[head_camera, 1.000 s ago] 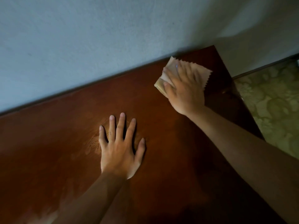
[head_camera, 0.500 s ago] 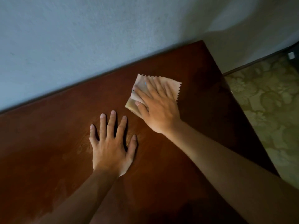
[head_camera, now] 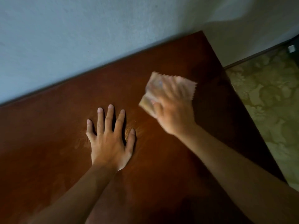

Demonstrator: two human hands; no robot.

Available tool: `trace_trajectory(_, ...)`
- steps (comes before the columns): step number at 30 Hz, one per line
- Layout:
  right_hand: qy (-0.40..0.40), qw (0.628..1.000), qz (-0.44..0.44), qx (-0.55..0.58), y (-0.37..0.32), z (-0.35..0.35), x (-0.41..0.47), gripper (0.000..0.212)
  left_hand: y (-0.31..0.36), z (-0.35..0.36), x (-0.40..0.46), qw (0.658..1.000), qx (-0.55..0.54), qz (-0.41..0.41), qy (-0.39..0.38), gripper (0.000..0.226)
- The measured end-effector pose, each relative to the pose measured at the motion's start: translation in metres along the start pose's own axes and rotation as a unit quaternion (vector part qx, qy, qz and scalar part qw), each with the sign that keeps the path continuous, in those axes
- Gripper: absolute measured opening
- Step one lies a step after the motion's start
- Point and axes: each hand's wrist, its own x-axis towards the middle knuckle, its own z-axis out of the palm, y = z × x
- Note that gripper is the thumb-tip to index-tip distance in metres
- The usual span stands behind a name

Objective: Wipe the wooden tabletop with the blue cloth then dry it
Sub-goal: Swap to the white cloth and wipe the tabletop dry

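While the right hand (head_camera: 174, 113) is sweeping a folded beige cloth (head_camera: 149, 103) with a pinked edge across the far right part of the wooden desk (head_camera: 169, 159), it is showing as a blur, so its grip is hard to read; the fingers are seeming to lie fairly straight on top of the cloth, pressing it flat to the wood rather than curling round it. The left hand (head_camera: 110, 141) is lying flat with its grip wide, fingers spread, bracing on the desk just left of the cloth and apart from it. No blue cloth is showing, so this is probably the drying pass. A dull, streaky patch is showing around the left hand, and the person is risking leaving it untouched, or printing fresh marks with that palm. Because the cloth is only being pressed, a fast stroke is likely to let it slip out or unfold. The desk's right edge is lying near, with the patterned floor (head_camera: 265, 102) below, and an overshoot could drop the cloth there.
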Motion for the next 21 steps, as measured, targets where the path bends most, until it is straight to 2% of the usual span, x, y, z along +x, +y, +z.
trace_trajectory(1, -0.011, 0.999, 0.044, -0.027, 0.024, -0.003, 0.007, 0.057, 0.000, 0.000, 0.000, 1.000, -0.002, -0.001, -0.001, 0.066)
trace_trajectory(3, -0.004, 0.989, 0.150, -0.010, 0.059, -0.011, 0.014, 0.058, 0.001, -0.002, 0.000, 1.000, -0.005, -0.001, -0.004, 0.067)
trace_trajectory(5, 0.008, 0.984, 0.175, 0.025, 0.054, -0.012, 0.010, 0.058, 0.001, -0.003, 0.000, 1.000, -0.008, 0.000, -0.005, 0.067)
trace_trajectory(7, 0.012, 0.991, 0.124, 0.050, 0.015, -0.007, -0.005, 0.057, 0.000, -0.003, 0.000, 1.000, -0.009, 0.000, -0.005, 0.067)
trace_trajectory(10, 0.037, 0.995, -0.005, 0.095, -0.040, 0.005, -0.038, 0.052, -0.001, -0.002, -0.001, 1.000, -0.010, -0.001, -0.009, 0.067)
trace_trajectory(13, 0.004, 0.999, -0.039, 0.032, -0.007, 0.003, -0.032, 0.056, 0.000, -0.002, 0.000, 1.000, -0.018, -0.003, -0.007, 0.068)
trace_trajectory(15, -0.026, 0.998, 0.033, -0.037, 0.045, 0.000, -0.017, 0.058, 0.000, -0.002, -0.001, 1.000, -0.025, -0.002, -0.002, 0.067)
trace_trajectory(17, -0.012, 0.985, 0.173, -0.011, 0.086, -0.008, -0.011, 0.058, 0.000, 0.000, -0.001, 1.000, -0.030, 0.002, 0.005, 0.067)
trace_trajectory(18, -0.003, 0.978, 0.209, 0.007, 0.089, -0.010, -0.014, 0.059, -0.001, 0.001, -0.001, 0.999, -0.031, 0.003, 0.007, 0.067)
trace_trajectory(19, 0.010, 0.976, 0.216, 0.025, 0.077, -0.009, -0.018, 0.060, -0.002, 0.002, -0.001, 0.999, -0.033, 0.005, 0.009, 0.066)
trace_trajectory(21, 0.021, 0.985, 0.170, 0.034, 0.028, 0.000, -0.032, 0.058, -0.004, 0.005, -0.002, 0.999, -0.038, 0.006, 0.015, 0.065)
